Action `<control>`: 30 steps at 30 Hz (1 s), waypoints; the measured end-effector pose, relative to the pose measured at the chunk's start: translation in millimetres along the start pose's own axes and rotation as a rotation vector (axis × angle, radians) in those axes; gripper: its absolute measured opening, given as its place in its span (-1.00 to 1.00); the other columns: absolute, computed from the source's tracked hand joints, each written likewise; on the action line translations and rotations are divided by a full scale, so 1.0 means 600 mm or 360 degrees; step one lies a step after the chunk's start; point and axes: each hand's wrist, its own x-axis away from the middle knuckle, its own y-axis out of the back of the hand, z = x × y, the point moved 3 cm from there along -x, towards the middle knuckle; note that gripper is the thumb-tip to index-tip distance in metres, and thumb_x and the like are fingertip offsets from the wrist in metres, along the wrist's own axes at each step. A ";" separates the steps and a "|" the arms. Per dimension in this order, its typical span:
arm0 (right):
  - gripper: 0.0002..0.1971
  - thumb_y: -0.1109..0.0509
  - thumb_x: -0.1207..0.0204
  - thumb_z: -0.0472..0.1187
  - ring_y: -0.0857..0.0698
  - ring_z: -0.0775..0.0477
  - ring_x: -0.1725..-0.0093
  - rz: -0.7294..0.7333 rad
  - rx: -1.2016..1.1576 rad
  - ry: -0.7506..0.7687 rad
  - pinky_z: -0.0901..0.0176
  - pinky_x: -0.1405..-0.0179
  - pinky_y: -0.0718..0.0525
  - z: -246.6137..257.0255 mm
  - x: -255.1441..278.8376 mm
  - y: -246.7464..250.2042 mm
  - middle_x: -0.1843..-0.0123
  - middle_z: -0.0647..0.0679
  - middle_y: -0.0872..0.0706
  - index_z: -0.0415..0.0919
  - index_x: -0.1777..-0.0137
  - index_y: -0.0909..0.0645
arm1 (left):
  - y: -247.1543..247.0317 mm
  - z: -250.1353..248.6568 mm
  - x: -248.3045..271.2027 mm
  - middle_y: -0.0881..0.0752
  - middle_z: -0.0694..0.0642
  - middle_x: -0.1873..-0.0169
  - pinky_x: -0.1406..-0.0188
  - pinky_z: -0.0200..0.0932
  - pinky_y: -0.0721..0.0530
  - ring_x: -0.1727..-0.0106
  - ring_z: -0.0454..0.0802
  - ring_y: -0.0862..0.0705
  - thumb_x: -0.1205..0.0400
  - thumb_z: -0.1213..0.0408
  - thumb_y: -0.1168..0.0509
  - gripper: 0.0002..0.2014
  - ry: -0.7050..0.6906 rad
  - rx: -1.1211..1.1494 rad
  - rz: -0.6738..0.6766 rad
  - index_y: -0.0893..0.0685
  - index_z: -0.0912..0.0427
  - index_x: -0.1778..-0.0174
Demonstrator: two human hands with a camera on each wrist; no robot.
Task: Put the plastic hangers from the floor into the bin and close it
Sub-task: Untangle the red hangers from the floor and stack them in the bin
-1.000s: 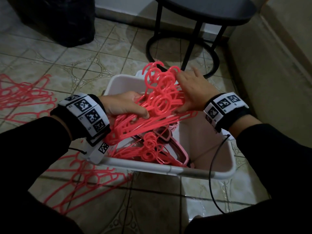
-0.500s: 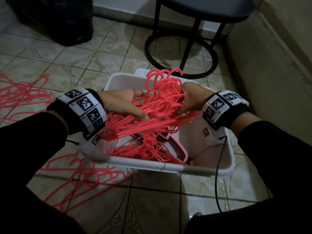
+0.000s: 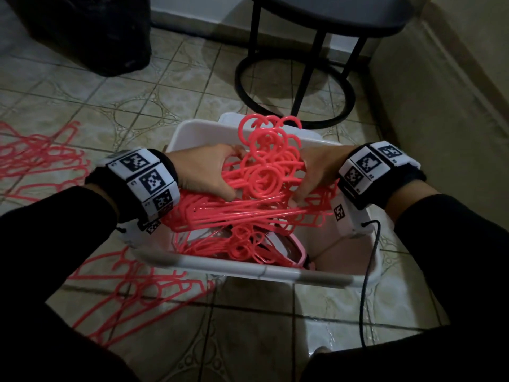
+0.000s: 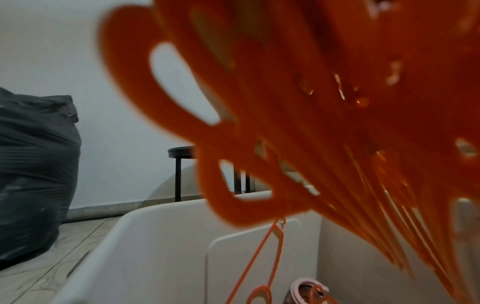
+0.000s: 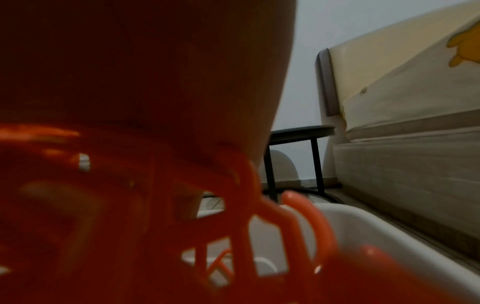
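Observation:
A thick bundle of pink plastic hangers (image 3: pixel 264 183) hangs over the white bin (image 3: pixel 248 267), hooks pointing up and away. My left hand (image 3: pixel 212 175) grips the bundle from the left, and my right hand (image 3: pixel 314 175) grips it from the right. More hangers (image 3: pixel 242 244) lie in the bin beside a pink-rimmed object (image 3: pixel 292 252). The bundle (image 4: pixel 337 102) fills the left wrist view above the bin wall (image 4: pixel 155 246). In the right wrist view the hand and hangers (image 5: pixel 259 226) block most of the picture. Loose hangers (image 3: pixel 132 293) lie on the floor at the left.
Another pile of hangers (image 3: pixel 35 158) lies on the tiles at far left. A black round side table (image 3: pixel 325 28) stands just behind the bin. A black bag (image 3: pixel 91 31) sits at the back left. A bed side (image 3: pixel 440 106) runs along the right. A black cable (image 3: pixel 366 285) hangs over the bin's rim.
Both hands have lowered the bundle deeper into the bin, and the right hand's fingers have curled round it from an open, flat hold.

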 end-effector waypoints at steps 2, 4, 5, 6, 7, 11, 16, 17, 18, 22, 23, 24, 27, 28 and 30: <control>-0.37 -0.74 -0.04 -0.04 -0.75 0.12 -0.09 0.0015 0.0048 -0.0038 0.08 -0.18 -0.68 -0.003 -0.012 -0.005 -0.05 0.11 -0.80 0.05 -0.17 -0.65 | 0.001 0.000 0.000 -0.78 -0.19 0.04 -0.16 -0.21 -0.65 0.05 -0.32 -0.75 -0.02 -0.12 -0.46 -0.24 -0.0001 -0.0031 -0.0036 -0.53 -0.16 -0.21; -0.37 -0.74 -0.05 -0.06 -0.75 0.00 -0.10 -0.0042 0.0062 -0.0084 -0.06 -0.23 -0.67 -0.004 -0.015 -0.005 -0.06 0.01 -0.80 -0.03 -0.18 -0.68 | 0.000 0.002 0.000 -0.78 -0.16 0.02 -0.16 -0.17 -0.68 0.04 -0.29 -0.75 -0.05 -0.07 -0.46 -0.25 -0.0001 -0.0068 -0.0048 -0.54 -0.12 -0.23; -0.42 -0.73 -0.08 -0.11 -0.76 -0.03 -0.08 -0.0069 0.0050 -0.0108 -0.08 -0.23 -0.68 -0.004 -0.014 -0.005 -0.04 -0.01 -0.80 -0.06 -0.16 -0.69 | -0.001 0.003 -0.001 -0.77 -0.13 0.01 -0.16 -0.14 -0.68 0.04 -0.26 -0.75 -0.08 -0.03 -0.46 -0.27 -0.0003 -0.0092 -0.0049 -0.54 -0.08 -0.24; -0.46 -0.72 -0.12 -0.16 -0.76 -0.03 -0.06 -0.0085 0.0040 -0.0119 -0.07 -0.22 -0.68 -0.004 -0.012 -0.006 -0.03 -0.02 -0.81 -0.09 -0.15 -0.69 | -0.001 0.002 -0.001 -0.77 -0.13 0.01 -0.14 -0.15 -0.68 0.04 -0.24 -0.75 -0.12 0.02 -0.47 -0.30 0.0001 -0.0134 -0.0047 -0.54 -0.06 -0.25; -0.50 -0.70 -0.16 -0.19 -0.75 -0.02 -0.05 -0.0106 0.0035 -0.0118 -0.03 -0.21 -0.68 -0.005 -0.010 -0.008 -0.01 -0.02 -0.80 -0.09 -0.13 -0.69 | -0.001 0.003 -0.002 -0.75 -0.14 0.02 -0.11 -0.19 -0.65 0.06 -0.24 -0.73 -0.17 0.05 -0.48 -0.34 0.0005 -0.0192 -0.0048 -0.54 -0.05 -0.24; -0.61 -0.67 -0.22 -0.21 -0.68 0.15 0.04 -0.0136 0.0026 -0.0037 0.19 -0.07 -0.64 0.008 -0.010 -0.025 0.08 0.13 -0.73 0.12 0.03 -0.61 | 0.007 0.013 -0.007 -0.71 -0.10 -0.04 -0.12 -0.20 -0.59 0.01 -0.11 -0.69 -0.34 0.12 -0.55 -0.37 0.0042 -0.0500 -0.0045 -0.48 -0.05 -0.32; -0.53 -0.70 -0.16 -0.11 -0.73 0.05 0.03 -0.0246 0.0108 -0.0051 0.17 -0.03 -0.69 0.009 -0.021 -0.033 0.07 0.05 -0.77 -0.06 -0.08 -0.66 | 0.008 0.021 -0.010 -0.68 -0.08 0.00 -0.05 -0.20 -0.56 0.03 -0.04 -0.66 -0.35 0.02 -0.53 -0.34 0.0085 -0.0768 -0.0025 -0.40 -0.08 -0.32; -0.54 -0.71 -0.16 -0.13 -0.74 0.06 0.05 -0.0262 0.0090 -0.0047 0.16 -0.02 -0.70 0.008 -0.022 -0.035 0.09 0.05 -0.78 -0.06 -0.06 -0.67 | 0.009 0.022 -0.010 -0.69 -0.08 -0.03 -0.08 -0.19 -0.57 0.00 -0.04 -0.67 -0.34 -0.04 -0.51 -0.33 0.0074 -0.0779 -0.0036 -0.40 -0.08 -0.32; -0.58 -0.71 -0.16 -0.13 -0.73 0.09 0.09 -0.0278 0.0076 -0.0045 0.18 0.01 -0.69 0.007 -0.022 -0.035 0.12 0.08 -0.77 -0.02 -0.01 -0.67 | 0.010 0.021 -0.010 -0.70 -0.08 -0.07 -0.13 -0.16 -0.59 -0.04 -0.04 -0.67 -0.30 -0.14 -0.48 -0.30 0.0063 -0.0786 -0.0051 -0.40 -0.09 -0.34; -0.63 -0.70 -0.19 -0.16 -0.65 0.28 0.20 -0.0302 0.0024 -0.0036 0.41 0.22 -0.53 0.003 -0.020 -0.033 0.22 0.21 -0.71 0.13 0.12 -0.60 | 0.021 0.024 -0.007 -0.72 -0.06 -0.07 -0.14 -0.05 -0.64 -0.02 -0.02 -0.68 -0.21 -0.32 -0.34 -0.29 0.0067 -0.0916 -0.0105 -0.47 -0.10 -0.25; -0.61 -0.70 -0.18 -0.14 -0.66 0.25 0.17 -0.0295 0.0015 -0.0061 0.38 0.19 -0.55 0.003 -0.023 -0.034 0.19 0.20 -0.71 0.11 0.07 -0.61 | 0.022 0.026 -0.007 -0.72 -0.03 -0.02 -0.09 -0.06 -0.66 0.03 0.00 -0.68 -0.28 -0.24 -0.38 -0.38 0.0074 -0.0966 -0.0105 -0.48 -0.08 -0.22; -0.55 -0.72 -0.13 -0.08 -0.68 0.18 0.12 -0.0294 0.0025 -0.0095 0.31 0.12 -0.59 0.004 -0.024 -0.036 0.15 0.17 -0.73 0.08 0.00 -0.63 | 0.021 0.028 -0.006 -0.73 0.01 0.02 -0.05 -0.06 -0.67 0.08 0.02 -0.68 -0.34 -0.16 -0.41 -0.44 0.0080 -0.1018 -0.0094 -0.48 -0.05 -0.21; -0.14 -0.67 0.22 0.25 -0.71 -0.05 -0.07 -0.0336 0.0103 -0.0148 -0.03 -0.17 -0.67 0.005 -0.040 -0.047 -0.03 0.08 -0.75 0.08 -0.19 -0.60 | 0.011 0.036 -0.009 -0.69 0.06 0.10 0.01 -0.03 -0.70 0.12 0.07 -0.68 -0.37 -0.10 -0.45 -0.36 0.0129 -0.1143 0.0006 -0.39 0.03 -0.30; -0.04 -0.63 0.32 0.30 -0.70 -0.09 -0.10 -0.0336 0.0127 -0.0152 -0.08 -0.21 -0.66 0.003 -0.046 -0.050 -0.07 0.05 -0.74 0.06 -0.23 -0.58 | 0.008 0.040 -0.011 -0.68 0.07 0.10 0.02 -0.04 -0.69 0.11 0.08 -0.68 -0.36 -0.09 -0.47 -0.30 0.0141 -0.1169 0.0037 -0.35 0.07 -0.33; 0.04 -0.62 0.35 0.31 -0.68 -0.13 -0.14 -0.0349 0.0138 -0.0188 -0.10 -0.25 -0.65 -0.003 -0.054 -0.053 -0.13 0.01 -0.72 0.02 -0.28 -0.54 | 0.001 0.047 -0.017 -0.70 0.12 0.07 0.03 -0.01 -0.70 0.09 0.11 -0.70 -0.35 -0.07 -0.50 -0.21 0.0123 -0.1202 0.0068 -0.29 0.14 -0.39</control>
